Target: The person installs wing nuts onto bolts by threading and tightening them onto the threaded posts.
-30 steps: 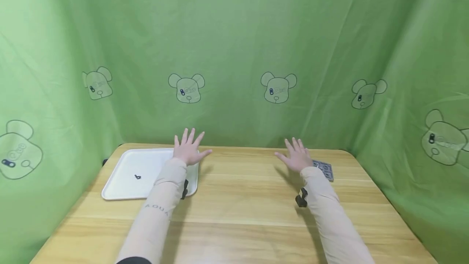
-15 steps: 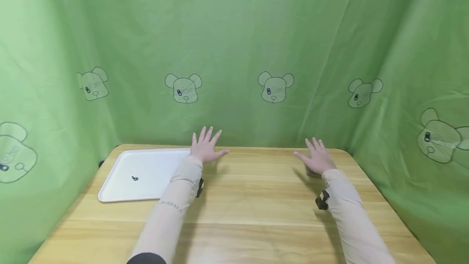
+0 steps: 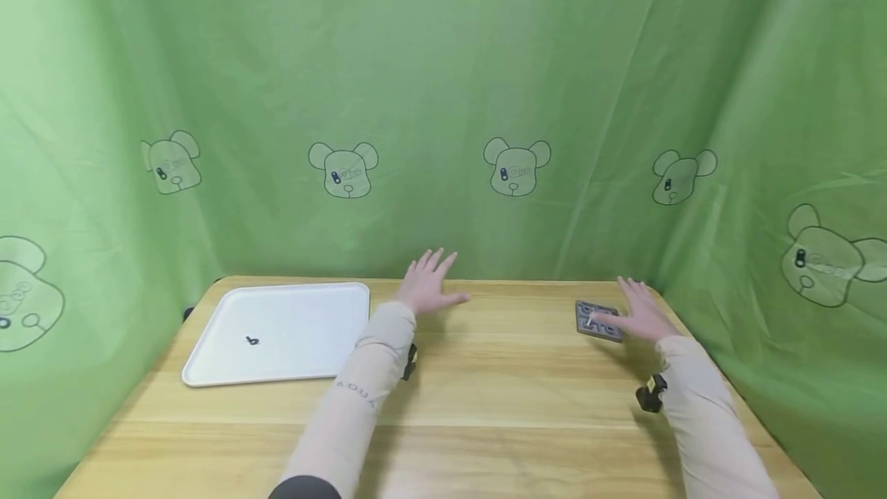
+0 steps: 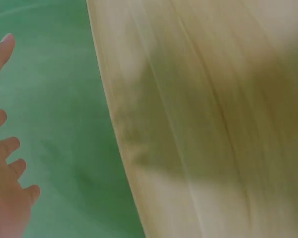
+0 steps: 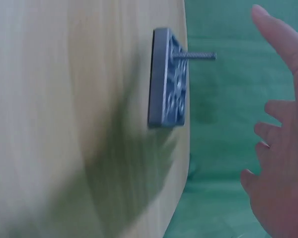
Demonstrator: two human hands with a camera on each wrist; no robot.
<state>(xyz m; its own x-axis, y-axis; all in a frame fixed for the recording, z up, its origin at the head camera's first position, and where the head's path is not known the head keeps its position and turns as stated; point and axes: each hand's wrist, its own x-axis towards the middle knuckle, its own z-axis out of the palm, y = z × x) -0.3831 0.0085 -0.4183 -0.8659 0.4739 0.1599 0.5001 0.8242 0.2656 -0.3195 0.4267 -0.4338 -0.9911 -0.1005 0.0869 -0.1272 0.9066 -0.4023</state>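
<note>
While fingers (image 3: 446, 265) hover, curtain (image 3: 430, 98) hangs behind.

In the head view, both hands have shifted toward the person's right. The left hand (image 3: 426, 287), earlier over the right edge of the white tray (image 3: 305, 329), now lies beyond that edge, above the wooden tabletop (image 3: 485, 376); the left sleeve (image 3: 363, 383) accordingly overlaps only the tray's lower right corner. The right hand (image 3: 643, 314), which first appeared to the left of the gray recessed block (image 5: 168, 82) and then hid most of it, now appears to its right, only the thumb crossing the exposed block.
</note>
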